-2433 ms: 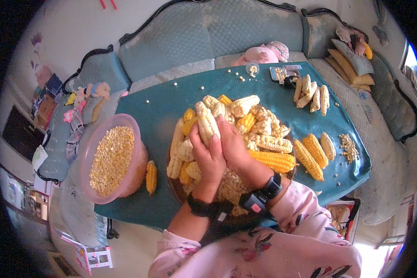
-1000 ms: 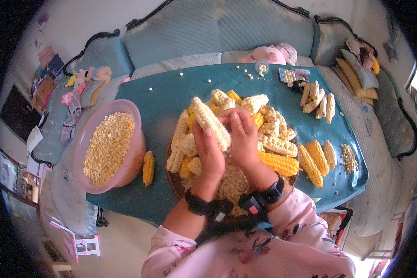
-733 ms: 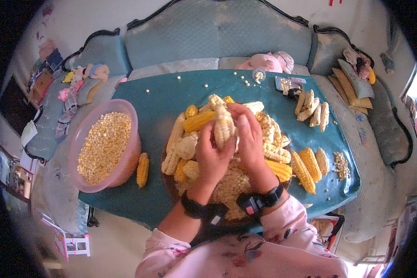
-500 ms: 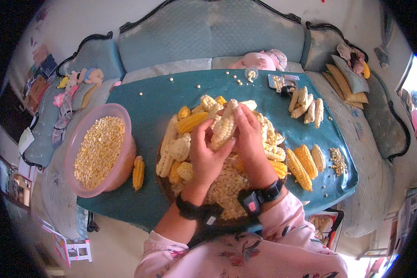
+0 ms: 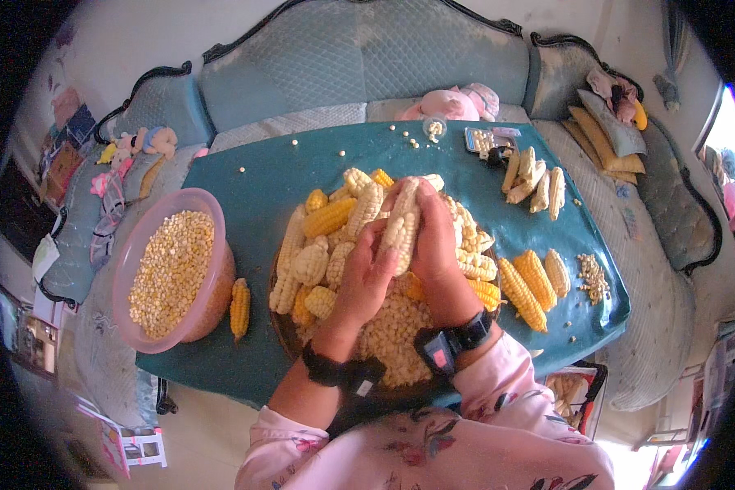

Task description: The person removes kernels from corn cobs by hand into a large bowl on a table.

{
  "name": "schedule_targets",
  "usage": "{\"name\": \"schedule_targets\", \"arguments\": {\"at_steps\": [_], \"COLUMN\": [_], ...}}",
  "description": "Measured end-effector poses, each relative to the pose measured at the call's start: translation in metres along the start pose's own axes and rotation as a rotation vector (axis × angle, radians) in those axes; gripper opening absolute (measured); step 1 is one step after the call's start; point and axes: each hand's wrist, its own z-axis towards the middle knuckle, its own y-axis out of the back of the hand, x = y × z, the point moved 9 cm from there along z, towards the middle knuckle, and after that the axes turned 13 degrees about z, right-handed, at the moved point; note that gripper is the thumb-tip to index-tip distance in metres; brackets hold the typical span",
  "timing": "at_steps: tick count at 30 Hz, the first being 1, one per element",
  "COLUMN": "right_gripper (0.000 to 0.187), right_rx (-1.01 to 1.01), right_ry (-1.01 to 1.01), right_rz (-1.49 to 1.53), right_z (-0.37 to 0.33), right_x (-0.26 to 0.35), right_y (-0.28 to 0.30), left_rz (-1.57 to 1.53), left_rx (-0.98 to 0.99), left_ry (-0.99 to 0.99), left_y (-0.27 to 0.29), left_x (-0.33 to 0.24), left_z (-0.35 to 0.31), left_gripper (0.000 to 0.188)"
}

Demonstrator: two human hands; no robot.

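Between my two hands is a partly shelled white corn cob (image 5: 402, 233), tilted with its top end away from me. My left hand (image 5: 369, 273) closes round its lower left side. My right hand (image 5: 435, 241) wraps its right side and upper end. Below them lies a round basket (image 5: 284, 331) of loose pale kernels (image 5: 392, 339). White and yellow cobs are heaped along its far and side edges, among them a yellow cob (image 5: 329, 216) left of my hands. Parts of the basket are hidden under my forearms.
At the left stands a pink tub (image 5: 220, 282) full of kernels, with a yellow cob (image 5: 239, 309) beside it. Bare cobs (image 5: 539, 184), more corn (image 5: 523, 294) and a small kernel pile (image 5: 593, 278) lie right on the green tablecloth (image 5: 261, 196). A sofa (image 5: 367, 73) surrounds the table.
The cob between my hands has turned more upright, and its bare strip shows more. My right hand has wrapped further over its top. The whole view has shifted slightly.
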Motion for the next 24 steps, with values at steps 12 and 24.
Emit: {"name": "schedule_targets", "arguments": {"at_steps": [12,24], "right_gripper": [0.021,0.021], "right_rx": [0.186,0.095], "right_ry": [0.235,0.119], "right_rz": [-0.507,-0.330], "right_z": [-0.013,-0.011], "right_x": [0.006,-0.008], "right_y": [-0.026,-0.015], "left_rz": [0.273,0.361], "left_rx": [-0.188,-0.257], "left_ry": [-0.060,0.274], "left_y": [0.016,0.032], "left_x": [-0.005,0.031], "left_z": [-0.005,-0.009], "left_gripper": [0.036,0.042]}}
